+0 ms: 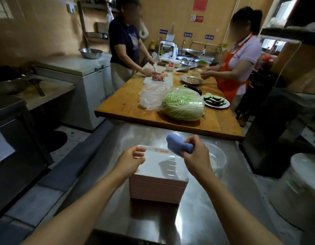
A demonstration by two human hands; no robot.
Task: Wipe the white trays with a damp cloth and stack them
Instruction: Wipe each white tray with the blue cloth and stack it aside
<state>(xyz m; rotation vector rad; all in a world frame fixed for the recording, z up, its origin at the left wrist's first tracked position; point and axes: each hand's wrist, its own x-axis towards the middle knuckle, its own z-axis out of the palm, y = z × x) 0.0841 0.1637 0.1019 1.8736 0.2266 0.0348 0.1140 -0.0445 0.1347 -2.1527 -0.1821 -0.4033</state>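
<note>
White rectangular plastic trays (158, 174) stacked on steel counter (206, 218), right hand (197, 154) above stack's far right corner gripping bunched blue cloth (178, 145), left hand (130, 160) loosely curled, empty, over stack's left edge

Steel bench (197, 218): tray stack (157, 189), clear bowl (217, 157).
Wooden bench (128, 108): cabbage (183, 104), plastic bag (153, 96), plate (216, 102), cutting board (157, 80).

Wall signs (199, 4) too blurred to read
</note>
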